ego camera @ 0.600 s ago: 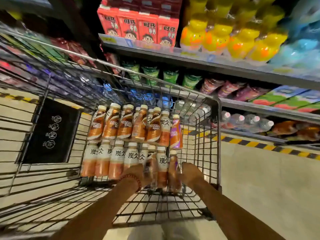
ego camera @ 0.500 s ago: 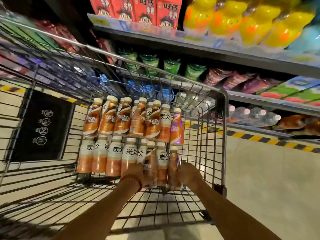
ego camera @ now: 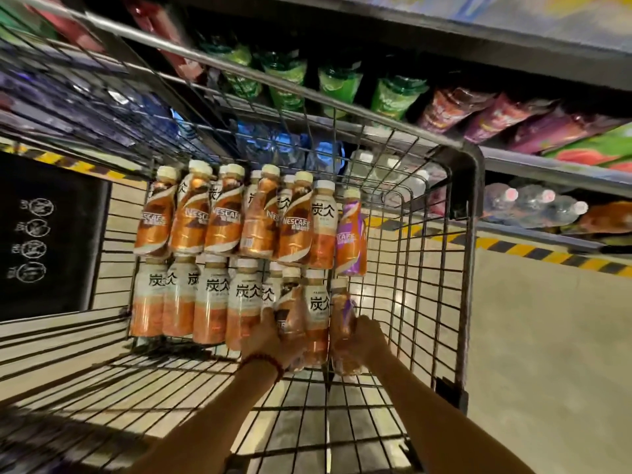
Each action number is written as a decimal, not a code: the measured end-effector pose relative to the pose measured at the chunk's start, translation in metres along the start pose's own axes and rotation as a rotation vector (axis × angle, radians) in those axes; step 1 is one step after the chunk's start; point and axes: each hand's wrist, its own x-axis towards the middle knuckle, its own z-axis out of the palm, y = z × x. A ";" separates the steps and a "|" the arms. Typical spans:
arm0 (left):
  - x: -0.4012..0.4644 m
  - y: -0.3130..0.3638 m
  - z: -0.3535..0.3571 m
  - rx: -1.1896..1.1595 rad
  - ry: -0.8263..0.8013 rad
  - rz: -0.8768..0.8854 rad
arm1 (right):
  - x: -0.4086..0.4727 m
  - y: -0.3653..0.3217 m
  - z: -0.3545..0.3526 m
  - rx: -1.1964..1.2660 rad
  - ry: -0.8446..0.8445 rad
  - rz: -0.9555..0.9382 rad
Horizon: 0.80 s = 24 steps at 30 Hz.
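Observation:
A wire shopping cart holds several coffee bottles laid in two rows on its floor. The far row is mostly orange Nescafe bottles, with a purple one at its right end. White-and-orange bottles fill the near row. My left hand, a red bead bracelet on its wrist, grips a brown-labelled bottle in the near row. My right hand grips a purple-labelled bottle at that row's right end. A white bottle lies between the two.
Store shelves with green, purple and clear drink bottles run beyond the cart. Black-and-yellow hazard tape marks the floor under them. A black panel with white icons hangs on the cart's left wall. Bare floor lies right of the cart.
The view has tipped down and closer to the cart. Both hands stay on the near-row bottles at the right end.

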 end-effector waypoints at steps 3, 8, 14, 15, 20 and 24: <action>-0.067 0.037 -0.024 0.076 0.056 0.084 | -0.010 -0.003 -0.005 0.058 0.043 -0.006; -0.099 0.042 -0.042 -0.054 0.000 0.104 | -0.045 -0.006 -0.014 0.439 0.070 -0.045; -0.155 0.049 -0.075 -0.232 -0.026 0.305 | -0.119 -0.020 -0.040 0.677 0.145 -0.261; -0.170 0.055 -0.082 -0.282 -0.025 0.349 | -0.132 -0.022 -0.047 0.675 0.178 -0.317; -0.232 0.085 -0.115 -0.456 -0.003 0.595 | -0.202 -0.042 -0.094 0.823 0.326 -0.521; -0.281 0.117 -0.136 -0.482 0.025 0.818 | -0.259 -0.052 -0.135 0.874 0.435 -0.709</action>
